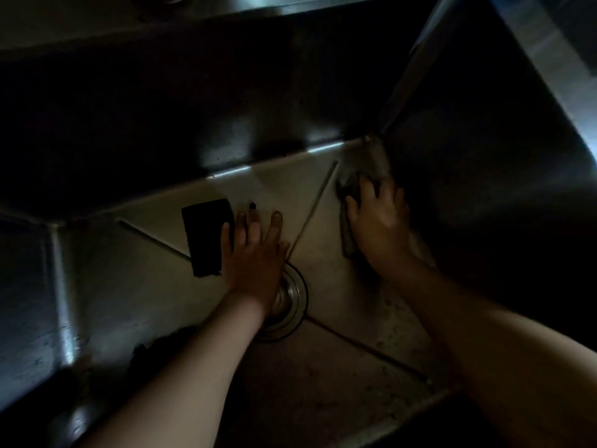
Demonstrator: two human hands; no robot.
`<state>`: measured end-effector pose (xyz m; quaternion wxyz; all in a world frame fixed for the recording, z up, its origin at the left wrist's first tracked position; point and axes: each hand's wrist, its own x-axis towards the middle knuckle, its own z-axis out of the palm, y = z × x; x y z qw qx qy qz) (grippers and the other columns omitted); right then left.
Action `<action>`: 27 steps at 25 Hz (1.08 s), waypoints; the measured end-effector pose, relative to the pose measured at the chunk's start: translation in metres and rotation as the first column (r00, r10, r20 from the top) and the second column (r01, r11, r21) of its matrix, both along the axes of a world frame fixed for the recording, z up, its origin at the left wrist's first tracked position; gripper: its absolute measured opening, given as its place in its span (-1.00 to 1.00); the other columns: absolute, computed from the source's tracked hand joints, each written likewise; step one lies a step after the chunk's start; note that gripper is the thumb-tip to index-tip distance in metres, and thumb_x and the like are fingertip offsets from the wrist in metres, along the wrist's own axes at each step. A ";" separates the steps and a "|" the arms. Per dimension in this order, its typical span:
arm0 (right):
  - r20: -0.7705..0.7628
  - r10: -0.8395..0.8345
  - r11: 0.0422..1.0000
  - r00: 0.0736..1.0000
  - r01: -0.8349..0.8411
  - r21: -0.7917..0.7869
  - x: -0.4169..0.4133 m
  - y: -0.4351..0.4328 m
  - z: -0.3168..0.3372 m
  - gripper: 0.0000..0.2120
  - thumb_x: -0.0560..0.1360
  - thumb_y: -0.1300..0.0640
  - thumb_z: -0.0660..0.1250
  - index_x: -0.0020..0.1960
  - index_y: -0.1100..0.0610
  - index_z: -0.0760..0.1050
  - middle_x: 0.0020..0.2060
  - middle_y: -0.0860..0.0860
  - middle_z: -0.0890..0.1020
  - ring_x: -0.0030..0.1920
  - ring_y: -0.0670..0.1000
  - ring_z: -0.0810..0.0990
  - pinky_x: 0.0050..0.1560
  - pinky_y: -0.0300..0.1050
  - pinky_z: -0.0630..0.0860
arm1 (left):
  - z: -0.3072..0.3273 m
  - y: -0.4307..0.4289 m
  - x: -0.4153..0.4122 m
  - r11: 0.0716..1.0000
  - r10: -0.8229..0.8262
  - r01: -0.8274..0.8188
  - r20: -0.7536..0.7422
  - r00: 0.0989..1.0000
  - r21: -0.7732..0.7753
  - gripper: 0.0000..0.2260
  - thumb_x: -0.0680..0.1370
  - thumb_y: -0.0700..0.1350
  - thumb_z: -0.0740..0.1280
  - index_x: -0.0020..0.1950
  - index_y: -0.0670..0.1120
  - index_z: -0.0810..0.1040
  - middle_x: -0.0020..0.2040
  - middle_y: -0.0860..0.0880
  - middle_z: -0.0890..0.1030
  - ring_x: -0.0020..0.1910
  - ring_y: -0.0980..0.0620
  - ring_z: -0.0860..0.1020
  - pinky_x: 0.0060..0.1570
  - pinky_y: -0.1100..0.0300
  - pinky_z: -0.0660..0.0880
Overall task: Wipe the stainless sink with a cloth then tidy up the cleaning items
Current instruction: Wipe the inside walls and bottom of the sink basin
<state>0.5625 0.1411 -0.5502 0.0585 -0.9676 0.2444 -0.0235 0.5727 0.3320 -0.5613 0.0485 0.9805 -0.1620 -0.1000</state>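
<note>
Left hand (255, 253): palm down, fingers straight and spread, thumb out to the side.
Right hand (378, 227): palm down, fingers splayed, set farther forward than the left.
Left forearm (193, 367): bare, reaching forward.
Right forearm (484, 334): bare, angled inward.

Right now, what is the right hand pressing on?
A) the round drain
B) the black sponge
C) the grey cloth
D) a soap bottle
C: the right hand lies spread on the grey cloth near the far right corner of the sink, while the black sponge sits over by the left hand.
</note>
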 end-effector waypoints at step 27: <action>-0.064 -0.184 0.972 0.981 0.172 -0.158 -0.083 0.027 0.005 -0.54 0.30 0.07 0.49 0.11 0.28 0.55 -0.07 0.29 0.60 -0.17 0.26 0.60 -0.19 0.01 0.54 | 0.005 0.003 0.002 0.999 -0.036 0.035 -0.018 0.999 -0.011 -0.51 0.57 0.12 0.09 0.48 0.09 0.09 0.50 -0.16 0.10 0.48 -0.14 0.04 0.38 0.00 -0.22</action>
